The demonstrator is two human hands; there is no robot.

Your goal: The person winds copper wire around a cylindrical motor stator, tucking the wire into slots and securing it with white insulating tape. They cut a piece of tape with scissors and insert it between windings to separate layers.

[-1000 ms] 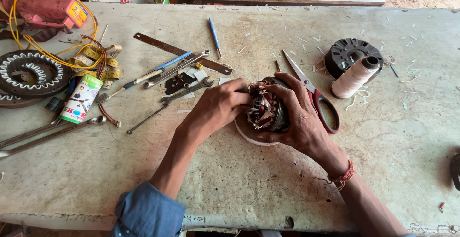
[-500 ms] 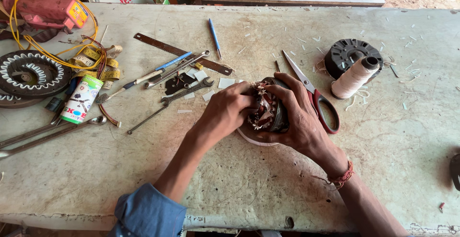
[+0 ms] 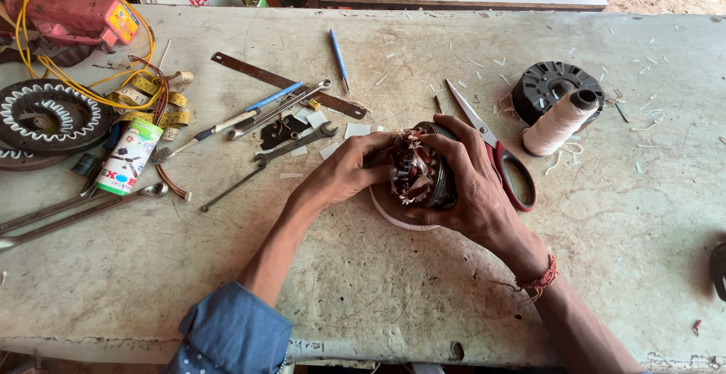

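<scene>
A person is sitting at a worn, pale workbench [image 3: 378, 283], both hands meeting near its centre around a small motor stator [image 3: 417, 176] wound with copper wire. The stator is resting tilted on a round pale disc [image 3: 393, 215]. The right hand [image 3: 473, 185] is cupping it from the three o'clock side, fingers curled and clamped over its top edge. The left hand [image 3: 344, 171] is pressing in from nine o'clock, fingertips bunched together against the windings. Just beside the right hand, at about one o'clock, red-handled scissors [image 3: 495, 147] are lying shut. Further out at two o'clock, a spool of cream thread [image 3: 558, 123] is leaning against a black round part [image 3: 548, 83]. At ten o'clock, spanners [image 3: 295, 143], a metal ruler [image 3: 280, 83] and a blue pen [image 3: 338, 58] are lying scattered. At far nine o'clock, a larger wound stator [image 3: 47, 117] is sitting near a yellow tape measure [image 3: 162, 98].
</scene>
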